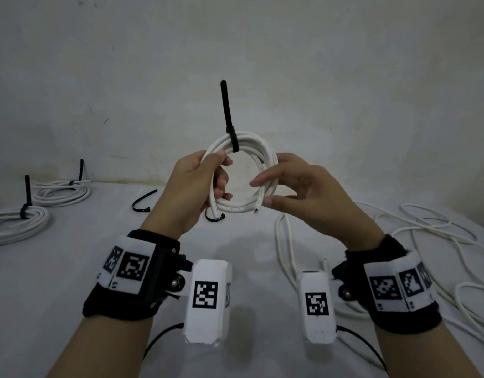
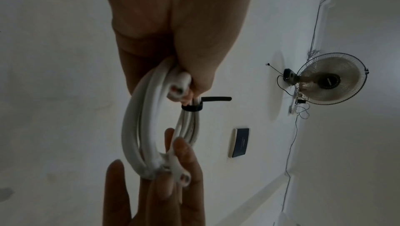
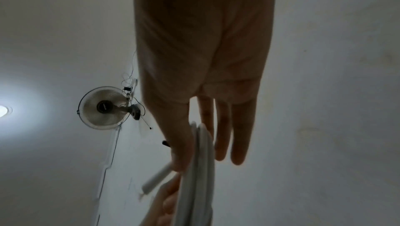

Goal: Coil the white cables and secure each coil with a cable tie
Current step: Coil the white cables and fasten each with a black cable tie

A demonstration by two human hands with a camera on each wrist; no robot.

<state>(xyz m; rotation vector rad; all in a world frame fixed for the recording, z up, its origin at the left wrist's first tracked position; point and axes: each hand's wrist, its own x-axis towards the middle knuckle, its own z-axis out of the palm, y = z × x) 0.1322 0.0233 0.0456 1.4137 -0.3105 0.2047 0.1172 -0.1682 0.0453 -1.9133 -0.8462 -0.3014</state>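
I hold a white cable coil (image 1: 265, 156) up in the air above the table. A black cable tie (image 1: 233, 140) is cinched round the coil's top, its tail standing straight up. My left hand (image 1: 221, 175) grips the coil's left side, fingers curled through the ring; the left wrist view shows the coil (image 2: 132, 127) and the tie (image 2: 192, 108) below the fist. My right hand (image 1: 262, 190) is at the coil's right side with fairly straight fingers, thumb in front and fingers behind, touching it near a cut cable end (image 1: 256, 210). In the right wrist view the coil (image 3: 203, 169) runs between thumb and fingers.
Two tied cable coils (image 1: 60, 192) (image 1: 17, 222) lie on the white table (image 1: 71, 268) at the far left. Loose black ties (image 1: 142, 203) (image 1: 215, 217) lie near the middle. Uncoiled white cables (image 1: 426, 241) sprawl across the right side. A wall stands close behind.
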